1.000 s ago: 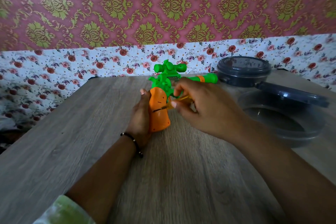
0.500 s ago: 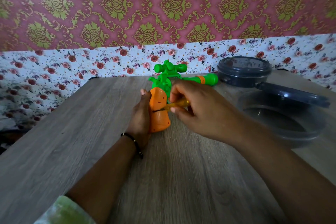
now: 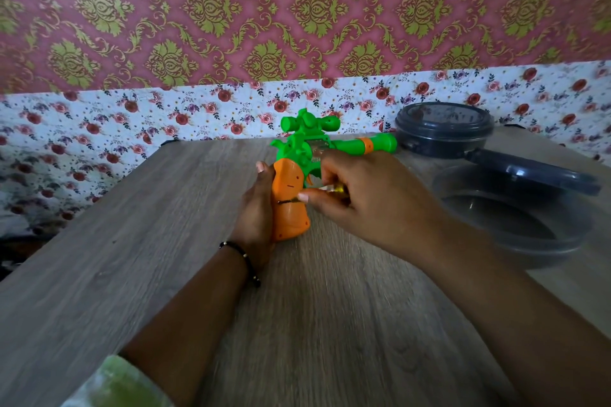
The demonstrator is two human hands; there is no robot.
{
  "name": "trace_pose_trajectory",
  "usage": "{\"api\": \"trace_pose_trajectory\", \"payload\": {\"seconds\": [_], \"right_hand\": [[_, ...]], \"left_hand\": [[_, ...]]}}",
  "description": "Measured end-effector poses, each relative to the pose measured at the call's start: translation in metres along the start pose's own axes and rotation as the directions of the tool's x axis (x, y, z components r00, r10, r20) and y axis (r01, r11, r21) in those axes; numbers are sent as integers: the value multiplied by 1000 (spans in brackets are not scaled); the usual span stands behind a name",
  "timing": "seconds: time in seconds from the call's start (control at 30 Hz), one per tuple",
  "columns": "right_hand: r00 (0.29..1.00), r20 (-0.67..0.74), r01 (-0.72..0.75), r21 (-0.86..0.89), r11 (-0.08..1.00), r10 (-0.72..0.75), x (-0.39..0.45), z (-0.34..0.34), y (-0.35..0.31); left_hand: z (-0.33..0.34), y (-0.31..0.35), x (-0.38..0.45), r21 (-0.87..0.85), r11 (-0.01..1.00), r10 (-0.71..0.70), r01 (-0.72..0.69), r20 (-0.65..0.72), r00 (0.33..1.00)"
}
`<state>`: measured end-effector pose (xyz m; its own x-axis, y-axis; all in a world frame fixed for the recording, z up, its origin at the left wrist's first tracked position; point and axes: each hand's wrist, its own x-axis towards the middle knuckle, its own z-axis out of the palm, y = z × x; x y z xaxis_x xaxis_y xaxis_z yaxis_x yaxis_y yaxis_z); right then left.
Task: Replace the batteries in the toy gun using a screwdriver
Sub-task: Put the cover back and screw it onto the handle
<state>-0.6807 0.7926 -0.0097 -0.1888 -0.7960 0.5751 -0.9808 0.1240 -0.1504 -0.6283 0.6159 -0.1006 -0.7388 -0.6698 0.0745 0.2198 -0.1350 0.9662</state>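
Both hands work: left hand [image 3: 256,208] grips toy gun [image 3: 289,208], right hand [image 3: 370,201] pinches screwdriver [image 3: 330,191] against its grip

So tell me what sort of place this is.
Probably a room in a home: a wood-grain table set against patterned damask wallpaper with a floral strip, and plastic food containers at the side.
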Motion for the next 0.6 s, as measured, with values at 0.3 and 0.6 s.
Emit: {"api": "trace_pose_trajectory", "payload": {"seconds": [0.3,0.6], "right_hand": [[998,54,1,278,960,-17,2,0,0],[993,-118,-27,-80,996,18,0,1,1]], "left_hand": [[0,-1,1,5,1000,24,-24,0,1000],[-3,-5,4,26,998,51,-51,23,998]]}}
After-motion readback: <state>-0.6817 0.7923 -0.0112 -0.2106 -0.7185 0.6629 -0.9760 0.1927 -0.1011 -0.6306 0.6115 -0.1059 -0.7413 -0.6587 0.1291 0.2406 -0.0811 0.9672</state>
